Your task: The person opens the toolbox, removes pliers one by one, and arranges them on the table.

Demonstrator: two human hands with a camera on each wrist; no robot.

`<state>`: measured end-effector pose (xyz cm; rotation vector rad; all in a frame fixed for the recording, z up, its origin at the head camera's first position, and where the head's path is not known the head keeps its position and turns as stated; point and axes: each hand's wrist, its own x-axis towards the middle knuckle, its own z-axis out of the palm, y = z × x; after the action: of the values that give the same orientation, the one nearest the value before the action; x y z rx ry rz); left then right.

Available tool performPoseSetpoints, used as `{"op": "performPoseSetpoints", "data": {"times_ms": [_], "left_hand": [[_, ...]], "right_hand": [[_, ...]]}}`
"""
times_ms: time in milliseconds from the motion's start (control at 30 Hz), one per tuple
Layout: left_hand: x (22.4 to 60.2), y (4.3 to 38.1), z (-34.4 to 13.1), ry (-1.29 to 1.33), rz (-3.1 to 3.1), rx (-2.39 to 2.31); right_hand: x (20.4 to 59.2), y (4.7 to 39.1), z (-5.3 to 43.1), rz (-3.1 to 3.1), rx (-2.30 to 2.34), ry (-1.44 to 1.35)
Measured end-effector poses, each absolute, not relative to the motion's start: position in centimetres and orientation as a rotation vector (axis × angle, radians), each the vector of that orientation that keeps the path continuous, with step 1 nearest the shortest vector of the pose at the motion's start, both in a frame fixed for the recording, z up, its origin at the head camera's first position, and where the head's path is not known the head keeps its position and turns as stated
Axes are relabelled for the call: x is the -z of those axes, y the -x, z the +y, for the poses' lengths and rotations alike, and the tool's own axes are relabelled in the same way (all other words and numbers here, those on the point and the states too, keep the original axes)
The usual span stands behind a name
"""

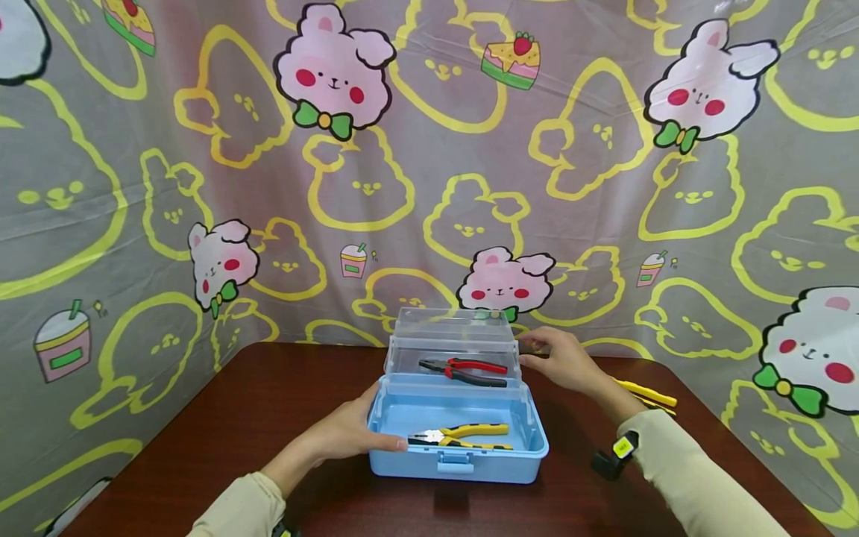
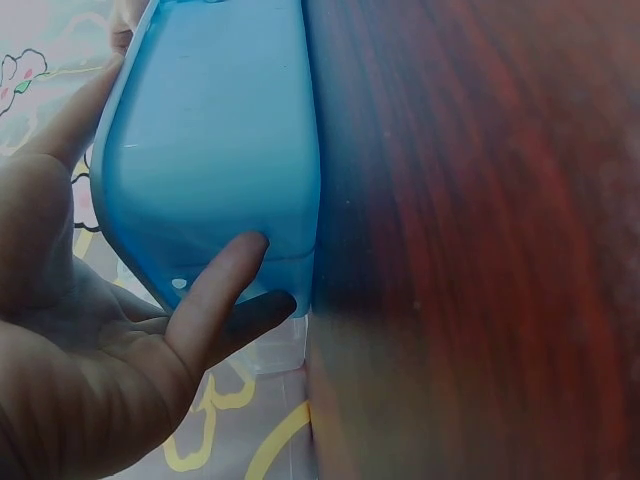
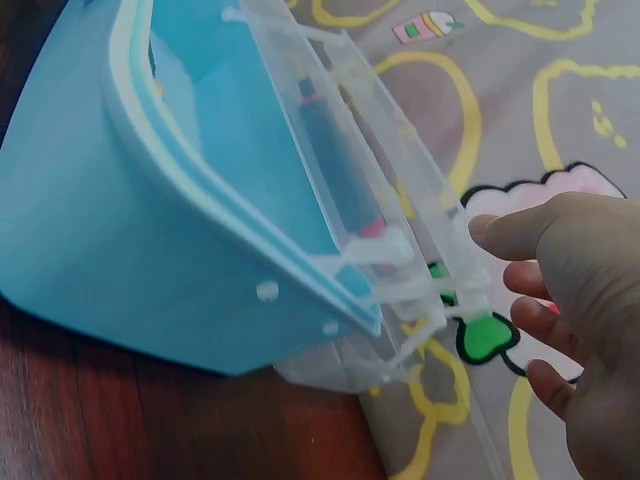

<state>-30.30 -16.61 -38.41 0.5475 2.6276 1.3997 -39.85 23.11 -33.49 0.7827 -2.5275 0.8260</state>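
A light blue toolbox (image 1: 403, 464) stands on the table with its clear lid (image 1: 443, 321) raised and a clear tray (image 1: 406, 356) lifted out at the back. On the tray lie pliers with red and black handles (image 1: 479, 365). Inside the box, near the front rim, are pliers with yellow and black handles (image 1: 473, 430). My left hand (image 1: 344, 430) holds the box's left end, thumb at the front corner and fingers along the side wall (image 2: 215, 130). Beside the lid and tray on the right is my right hand (image 1: 562, 359), its fingers loosely bent and holding nothing.
Another yellow-handled tool (image 1: 647, 391) lies on the right of the dark wood table (image 1: 221, 440), partly behind my right forearm. A patterned curtain (image 1: 416, 156) hangs close behind the table and along its sides. The box's front latch (image 1: 455, 464) faces me.
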Motion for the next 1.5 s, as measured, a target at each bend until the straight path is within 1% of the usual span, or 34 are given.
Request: {"op": "performPoseSetpoints", "data": {"times_ms": [567,1000,1500], "left_hand": [[38.5,30.3,-16.6,-0.539,2.635,-1.395],[38.5,30.2,-16.6,-0.536,2.646,-1.39],[38.3,30.0,-16.6,-0.532,2.635,-1.396]], "right_hand": [[33.2,39.9,19.5,-2.535,-0.818,-0.907],[33.4,39.8,19.2,-2.537,-0.799,-0.916],[33.7,39.7,17.3,-2.592,-0.744,-0.977]]}}
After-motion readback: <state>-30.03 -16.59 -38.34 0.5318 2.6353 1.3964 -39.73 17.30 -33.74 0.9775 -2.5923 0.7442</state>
